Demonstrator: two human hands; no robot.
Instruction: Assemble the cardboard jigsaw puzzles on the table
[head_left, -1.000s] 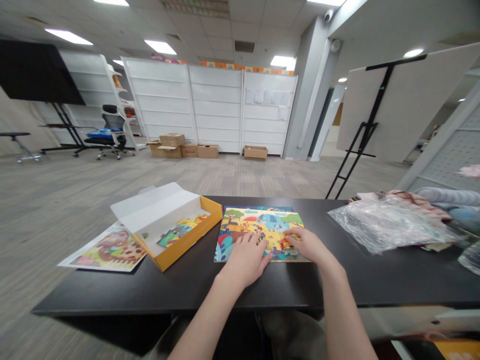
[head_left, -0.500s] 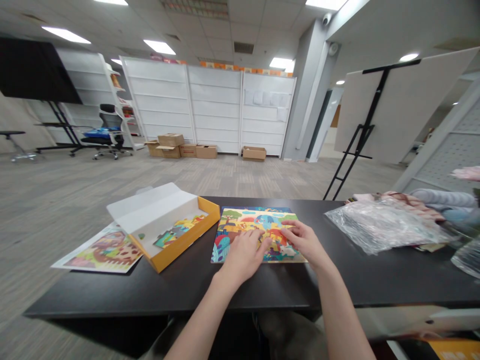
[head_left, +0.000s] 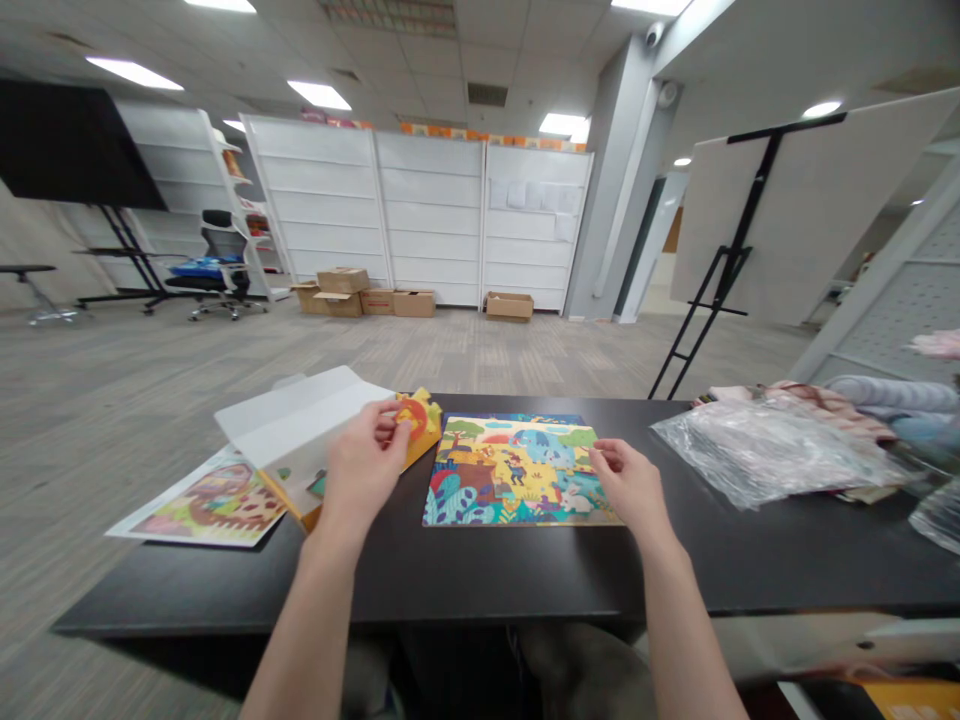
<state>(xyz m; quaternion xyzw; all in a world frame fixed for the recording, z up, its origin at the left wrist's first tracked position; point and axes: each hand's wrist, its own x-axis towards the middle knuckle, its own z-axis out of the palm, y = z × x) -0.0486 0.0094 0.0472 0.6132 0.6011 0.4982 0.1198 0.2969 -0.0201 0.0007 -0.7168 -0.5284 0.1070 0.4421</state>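
Raised over the open yellow box point(head_left: 430, 447), my left hand point(head_left: 366, 455) pinches a yellow jigsaw puzzle piece point(head_left: 414, 416) with an orange-red picture on it. The colourful jigsaw puzzle point(head_left: 517, 480) lies flat on the black table, showing an elephant, a rabbit, leaves and trees. At its right edge is my right hand point(head_left: 628, 485), thumb and fingers curled together. Whether anything is between those fingertips I cannot make out. My left hand and forearm hide much of the box's inside, though a green bit of a piece shows there.
A printed picture sheet point(head_left: 217, 500) lies left of the box, partly under it. On the right of the black table point(head_left: 510, 575) are a clear plastic bag point(head_left: 772, 450) and folded cloths point(head_left: 832, 405). An easel board point(head_left: 810, 210) stands beyond.
My left hand has moved from the puzzle leftward to the box and now holds a yellow piece. My right hand has shifted slightly right, to the puzzle's edge, its fingers closer together.
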